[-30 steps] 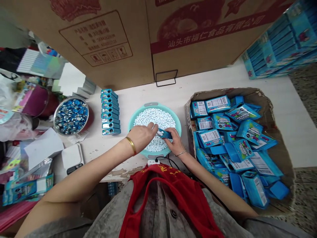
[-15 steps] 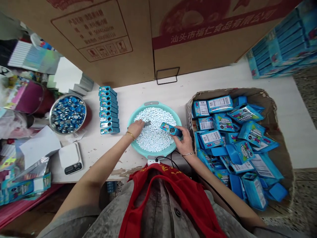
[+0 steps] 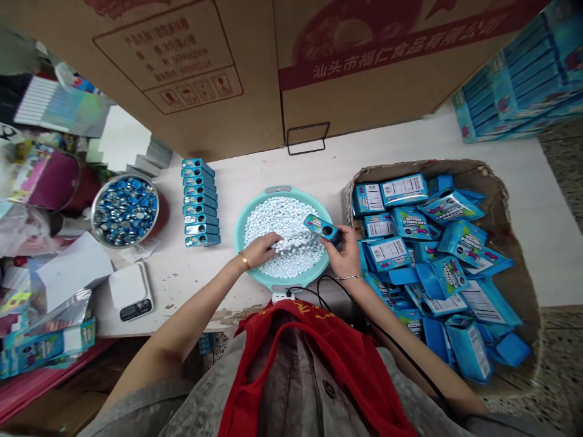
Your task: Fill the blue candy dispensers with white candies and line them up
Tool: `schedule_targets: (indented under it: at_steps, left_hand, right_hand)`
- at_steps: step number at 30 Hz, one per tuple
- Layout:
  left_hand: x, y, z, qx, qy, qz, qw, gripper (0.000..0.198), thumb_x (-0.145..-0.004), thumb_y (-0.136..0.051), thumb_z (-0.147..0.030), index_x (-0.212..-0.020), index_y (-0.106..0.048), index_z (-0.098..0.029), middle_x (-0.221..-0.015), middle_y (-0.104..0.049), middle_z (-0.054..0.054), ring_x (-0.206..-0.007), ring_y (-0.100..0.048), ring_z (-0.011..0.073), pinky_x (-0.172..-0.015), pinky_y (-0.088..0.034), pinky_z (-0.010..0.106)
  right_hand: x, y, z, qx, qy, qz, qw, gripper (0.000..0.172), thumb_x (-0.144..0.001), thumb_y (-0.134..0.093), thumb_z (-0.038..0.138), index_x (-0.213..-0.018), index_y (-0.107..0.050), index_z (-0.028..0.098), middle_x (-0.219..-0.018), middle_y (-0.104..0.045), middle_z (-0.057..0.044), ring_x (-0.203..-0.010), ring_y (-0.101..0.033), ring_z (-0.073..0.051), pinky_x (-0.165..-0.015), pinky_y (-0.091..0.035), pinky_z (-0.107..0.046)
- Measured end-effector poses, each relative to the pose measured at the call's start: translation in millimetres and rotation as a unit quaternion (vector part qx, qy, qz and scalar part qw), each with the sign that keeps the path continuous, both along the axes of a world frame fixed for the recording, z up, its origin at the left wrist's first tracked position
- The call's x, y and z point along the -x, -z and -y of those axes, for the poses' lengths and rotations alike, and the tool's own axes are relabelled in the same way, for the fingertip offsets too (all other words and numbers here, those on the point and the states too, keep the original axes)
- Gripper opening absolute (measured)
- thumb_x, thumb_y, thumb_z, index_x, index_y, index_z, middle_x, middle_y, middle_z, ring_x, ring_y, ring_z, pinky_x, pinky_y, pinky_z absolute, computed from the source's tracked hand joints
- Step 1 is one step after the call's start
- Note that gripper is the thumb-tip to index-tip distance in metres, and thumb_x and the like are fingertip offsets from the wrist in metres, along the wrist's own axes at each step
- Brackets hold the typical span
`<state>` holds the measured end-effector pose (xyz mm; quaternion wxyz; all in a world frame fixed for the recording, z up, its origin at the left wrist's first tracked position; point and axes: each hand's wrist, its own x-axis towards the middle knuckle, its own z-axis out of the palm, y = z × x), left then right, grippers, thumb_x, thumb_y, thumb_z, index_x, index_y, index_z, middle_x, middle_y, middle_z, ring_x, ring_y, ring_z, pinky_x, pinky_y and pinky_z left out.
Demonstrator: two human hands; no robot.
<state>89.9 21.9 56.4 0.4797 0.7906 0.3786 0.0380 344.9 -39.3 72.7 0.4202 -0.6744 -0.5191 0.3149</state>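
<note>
A turquoise basin [image 3: 240, 227] full of small pale-blue candies [image 3: 277, 215] stands in front of me. Over it, my left hand [image 3: 260, 250] is closed on what looks like a small grey scoop [image 3: 297, 249], heaped with candies and mostly hidden under them. My right hand [image 3: 345, 255] grips a small blue candy box [image 3: 320, 227] by its lower end, above the basin's right side. The box is tilted, and a round dark hole shows in its top face. The scoop is just left of and below the box, apart from it.
Left of the basin runs a row of blue boxes [image 3: 200, 203]. Beyond are a metal bowl [image 3: 94, 212] of blue-silver caps and a white scale [image 3: 130, 291]. A cut-down carton [image 3: 498, 182] of blue boxes sits at right; a big cardboard box [image 3: 255, 121] stands behind.
My left hand has moved right and slightly down, bringing the scoop up loaded with candies. My right hand has shifted a little right and the box's printed end has risen.
</note>
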Motion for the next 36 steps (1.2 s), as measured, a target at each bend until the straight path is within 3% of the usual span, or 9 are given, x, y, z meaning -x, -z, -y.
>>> schedule_targets:
  at_steps: [4,9,13,19,21,23,28,32,36]
  left_hand:
    - [18.4,-56.6,-7.9,-0.045,0.016,-0.012,0.999,0.024,-0.090,-0.049,-0.027,-0.112,-0.054,-0.017,-0.109,-0.061,0.010,-0.102,-0.057,0.0202,-0.091,-0.045,0.032]
    - [-4.3,-115.1,-19.8,-0.096,0.100,-0.163,0.977,0.021,-0.090,-0.048,-0.021,-0.110,-0.055,-0.017,-0.109,-0.058,0.009,-0.102,-0.058,0.0215,-0.088,-0.047,0.032]
    - [-35.7,-147.6,-14.8,-0.126,0.120,-0.297,0.939,0.024,-0.091,-0.041,-0.012,-0.111,-0.054,-0.016,-0.103,-0.057,0.010,-0.090,-0.063,0.0213,-0.077,-0.050,0.033]
    - [-50.6,-172.2,-3.8,-0.187,0.130,-0.305,0.925,0.028,-0.095,-0.032,-0.012,-0.113,-0.054,-0.015,-0.098,-0.057,0.011,-0.083,-0.064,0.0212,-0.070,-0.049,0.034]
    - [-37.5,-161.5,-8.9,-0.189,0.125,-0.312,0.922,0.026,-0.094,-0.035,-0.011,-0.108,-0.056,-0.015,-0.096,-0.058,0.010,-0.086,-0.063,0.0216,-0.071,-0.048,0.033]
    - [-17.1,-135.6,-16.6,-0.184,0.092,-0.320,0.925,0.024,-0.093,-0.037,-0.011,-0.108,-0.056,-0.016,-0.100,-0.058,0.010,-0.090,-0.062,0.0224,-0.072,-0.048,0.032]
    - [16.1,-31.4,-19.2,-0.102,0.067,-0.333,0.935,0.024,-0.090,-0.039,-0.009,-0.105,-0.057,-0.015,-0.106,-0.059,0.013,-0.101,-0.059,0.0253,-0.081,-0.048,0.036]
    - [-17.4,29.6,-0.4,-0.047,0.053,-0.230,0.971,0.026,-0.089,-0.040,-0.009,-0.108,-0.057,-0.015,-0.112,-0.059,0.012,-0.105,-0.057,0.0240,-0.087,-0.047,0.036]
    - [-58.9,50.1,12.4,-0.037,0.037,-0.166,0.985,0.031,-0.085,-0.043,-0.008,-0.113,-0.054,-0.016,-0.119,-0.059,0.011,-0.107,-0.056,0.0213,-0.090,-0.046,0.032]
  right_hand:
    - [6.6,2.3,1.0,-0.018,-0.053,0.050,0.997,0.033,-0.080,-0.060,0.029,-0.111,-0.055,0.023,-0.107,-0.062,-0.008,-0.100,-0.059,-0.025,-0.090,-0.048,-0.044]
    - [21.3,9.4,5.1,-0.065,-0.141,0.073,0.985,0.036,-0.080,-0.052,0.019,-0.116,-0.053,0.024,-0.115,-0.061,-0.010,-0.111,-0.056,-0.028,-0.100,-0.043,-0.052]
    - [28.0,10.3,7.9,-0.075,-0.160,0.082,0.981,0.038,-0.081,-0.051,0.018,-0.118,-0.052,0.025,-0.117,-0.061,-0.010,-0.114,-0.055,-0.028,-0.106,-0.038,-0.056]
    - [26.3,13.6,9.8,-0.074,-0.150,0.079,0.983,0.036,-0.083,-0.051,0.019,-0.118,-0.051,0.025,-0.116,-0.061,-0.010,-0.113,-0.056,-0.027,-0.103,-0.042,-0.054]
    - [22.8,14.7,9.7,-0.075,-0.138,0.079,0.985,0.035,-0.082,-0.051,0.019,-0.117,-0.052,0.024,-0.115,-0.061,-0.011,-0.112,-0.056,-0.027,-0.102,-0.043,-0.054]
    - [17.2,14.5,9.0,-0.072,-0.122,0.078,0.987,0.034,-0.081,-0.052,0.019,-0.115,-0.053,0.024,-0.114,-0.062,-0.010,-0.111,-0.057,-0.027,-0.101,-0.043,-0.053]
    - [1.5,7.5,5.6,-0.043,-0.075,0.067,0.994,0.034,-0.081,-0.056,0.024,-0.114,-0.053,0.024,-0.114,-0.062,-0.009,-0.109,-0.058,-0.026,-0.097,-0.046,-0.048]
    - [-2.6,0.8,2.3,-0.028,-0.038,0.066,0.997,0.034,-0.081,-0.060,0.028,-0.113,-0.054,0.023,-0.109,-0.062,-0.009,-0.101,-0.059,-0.025,-0.092,-0.048,-0.044]
    - [-1.5,-0.1,-0.6,-0.015,-0.016,0.057,0.998,0.035,-0.080,-0.064,0.035,-0.111,-0.055,0.022,-0.104,-0.062,-0.008,-0.095,-0.059,-0.023,-0.087,-0.049,-0.040]
